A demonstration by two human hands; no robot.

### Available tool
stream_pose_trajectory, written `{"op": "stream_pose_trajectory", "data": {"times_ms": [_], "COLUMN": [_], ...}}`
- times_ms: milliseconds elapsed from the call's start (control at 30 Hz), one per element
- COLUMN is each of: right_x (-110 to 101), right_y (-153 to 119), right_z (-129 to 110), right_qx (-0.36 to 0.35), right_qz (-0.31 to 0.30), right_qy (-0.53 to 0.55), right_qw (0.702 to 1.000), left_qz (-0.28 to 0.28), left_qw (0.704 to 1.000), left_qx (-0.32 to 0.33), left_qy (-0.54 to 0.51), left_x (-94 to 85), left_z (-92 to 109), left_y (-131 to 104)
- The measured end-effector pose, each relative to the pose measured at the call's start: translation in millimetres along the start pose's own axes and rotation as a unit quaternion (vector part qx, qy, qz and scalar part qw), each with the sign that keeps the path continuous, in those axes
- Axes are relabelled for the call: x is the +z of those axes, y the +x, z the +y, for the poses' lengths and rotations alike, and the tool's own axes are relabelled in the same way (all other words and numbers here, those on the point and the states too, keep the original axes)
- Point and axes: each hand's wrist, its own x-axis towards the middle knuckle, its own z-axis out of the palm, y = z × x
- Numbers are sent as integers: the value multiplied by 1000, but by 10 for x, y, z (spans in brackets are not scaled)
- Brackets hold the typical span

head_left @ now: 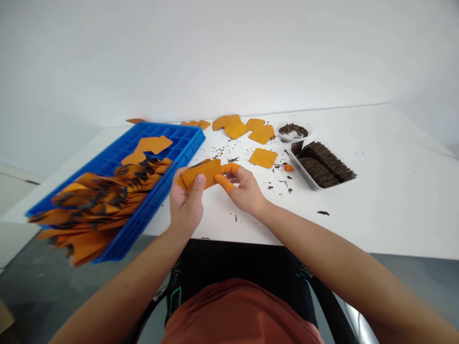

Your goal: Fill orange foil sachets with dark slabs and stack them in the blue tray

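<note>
Orange sheets (pixel 210 173), just right of the blue tray (pixel 125 236): your left hand (pixel 186 203) grips them between thumb and fingers. Your right hand (pixel 244 188), orange-tipped, pinches their right edge.

The left hand (pixel 189 196) holds folded orange sheets (pixel 202 174).

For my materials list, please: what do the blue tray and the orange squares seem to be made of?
Blue tray: probably moulded plastic, slightly shiny, judging by its even colour and ribbed grid.
Orange squares: perhaps leather or coated paper, matt; they look thin and some curl.
</note>
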Motion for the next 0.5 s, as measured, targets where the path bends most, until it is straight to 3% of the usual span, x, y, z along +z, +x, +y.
{"op": "stream_pose_trajectory", "data": {"times_ms": [100,367,500], "right_x": [-27,-28,1], "right_y": [12,-27,-59], "right_z": [8,15,16], "right_qx": [-27,-37,-43], "right_qz": [-2,-10,-39], "right_qy": [-15,-57,-81], "right_qw": [1000,998,995], "left_qz": [-8,-52,-26], "left_qw": [1000,971,958], "left_qx": [-5,56,86], "left_qy": [8,226,272], "left_x": [-66,-488,-558], "left_z": [82,194,209], "left_y": [67,245,220]}}
